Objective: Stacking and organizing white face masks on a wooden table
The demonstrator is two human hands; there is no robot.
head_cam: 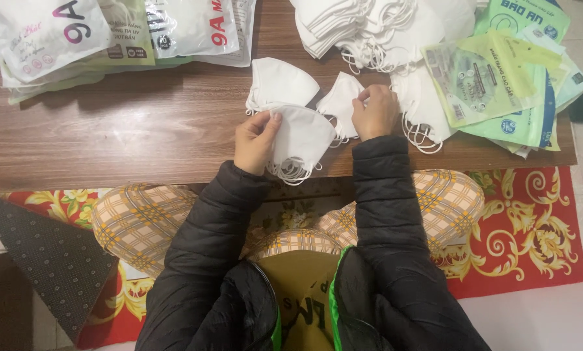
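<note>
Left hand [256,140] grip pinches masks [302,138]; right hand [374,112] atop mask [338,101].

Two hands: left hand [256,140], right hand [374,112]. Three loose white masks [302,133] near table [109,140] front edge. One mask pile [369,29] at table's far edge. Two stacks of packets: white-printed [109,32] far left, green [506,78] far right.
</note>
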